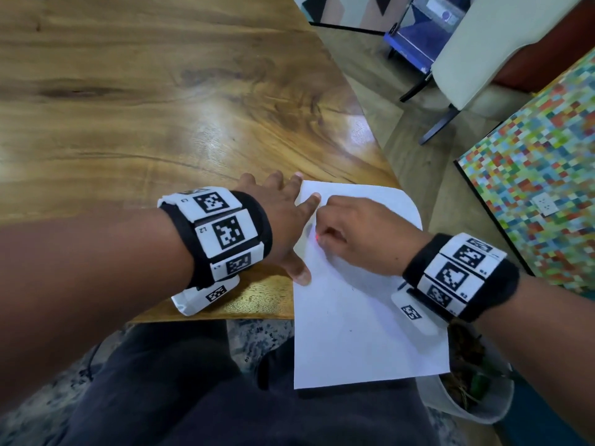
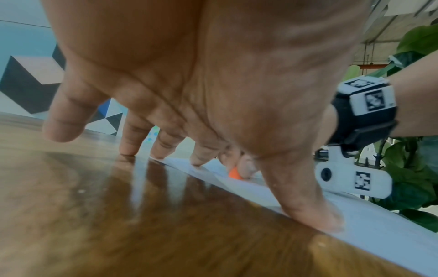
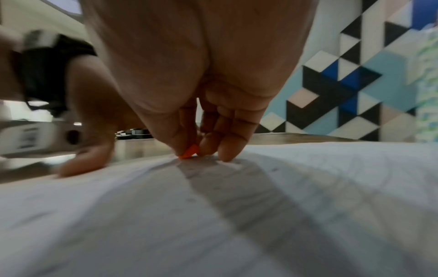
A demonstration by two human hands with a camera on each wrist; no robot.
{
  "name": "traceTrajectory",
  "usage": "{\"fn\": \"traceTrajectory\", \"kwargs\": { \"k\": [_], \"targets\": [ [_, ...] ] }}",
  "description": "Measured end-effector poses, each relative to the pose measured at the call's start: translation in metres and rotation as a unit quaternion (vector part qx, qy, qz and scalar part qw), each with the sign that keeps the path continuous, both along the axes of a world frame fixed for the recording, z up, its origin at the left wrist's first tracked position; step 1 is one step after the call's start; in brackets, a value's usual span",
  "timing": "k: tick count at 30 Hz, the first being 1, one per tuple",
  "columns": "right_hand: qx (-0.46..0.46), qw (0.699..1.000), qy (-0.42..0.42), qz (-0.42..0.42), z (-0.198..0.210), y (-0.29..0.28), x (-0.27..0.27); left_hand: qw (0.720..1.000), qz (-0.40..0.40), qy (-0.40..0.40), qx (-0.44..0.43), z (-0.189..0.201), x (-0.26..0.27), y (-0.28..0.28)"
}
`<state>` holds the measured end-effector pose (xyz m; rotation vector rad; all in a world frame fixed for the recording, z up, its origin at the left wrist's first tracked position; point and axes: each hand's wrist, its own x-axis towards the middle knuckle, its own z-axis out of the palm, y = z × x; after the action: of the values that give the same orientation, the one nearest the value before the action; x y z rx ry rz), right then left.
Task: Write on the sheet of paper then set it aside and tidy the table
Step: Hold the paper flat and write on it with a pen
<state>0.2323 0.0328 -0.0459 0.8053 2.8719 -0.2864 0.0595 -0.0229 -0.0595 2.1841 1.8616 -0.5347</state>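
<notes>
The paper (image 1: 354, 284) lies at the near right corner of the table (image 1: 161, 107), its near end hanging over the edge above the person's lap. The right hand (image 1: 357, 233) pinches an orange pen tip (image 3: 189, 151) against the sheet's upper left part. The left hand (image 1: 286, 220) spreads its straight fingers (image 2: 199, 155) wide, pressing the sheet's left edge flat. Only faint specks show on the page, so the writing looks barely begun; setting the sheet aside and tidying are still to do.
</notes>
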Motion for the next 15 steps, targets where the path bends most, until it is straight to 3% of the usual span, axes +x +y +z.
{"fn": "traceTrajectory", "kwargs": {
  "k": [6,13,15],
  "targets": [
    [0.039,0.99,0.011,-0.137,0.002,0.051,-0.002,1.0,-0.008,0.013,-0.008,0.006,0.002,0.001],
    [0.024,0.999,-0.005,-0.032,0.0,0.024,0.012,0.999,-0.031,0.03,-0.007,0.016,0.006,0.003],
    [0.017,0.999,-0.005,-0.04,0.0,0.027,0.013,0.998,-0.035,0.042,-0.008,0.017,0.009,0.005]
  ]
}}
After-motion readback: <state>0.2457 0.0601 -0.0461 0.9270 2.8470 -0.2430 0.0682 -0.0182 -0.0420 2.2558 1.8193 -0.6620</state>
